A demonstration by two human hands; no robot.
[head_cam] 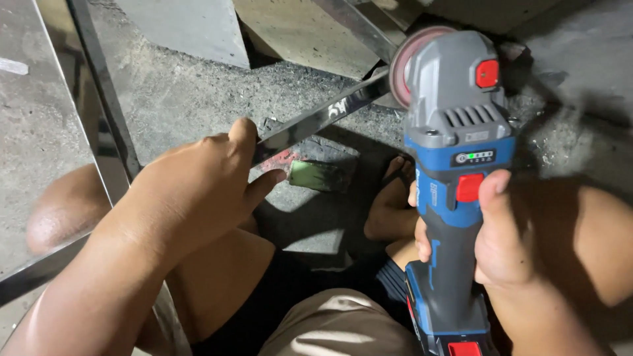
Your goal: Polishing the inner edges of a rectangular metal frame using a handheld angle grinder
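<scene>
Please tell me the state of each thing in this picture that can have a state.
left hand: closed on the metal bar
right hand: closed on the grinder
metal bar: held slanted, far end at the disc
grinder: held, green light on
disc: against the bar; spinning cannot be told

Gritty concrete floor (191, 92), small green card (316, 175) on it, grey slab (191, 26) leaning beyond

A small dark indicator panel (473, 157) with green lights sits on the grinder's (455, 198) blue body.

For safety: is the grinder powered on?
Powered: green lights glow on the grinder indicator. Whether the disc spins, cannot tell.
</scene>
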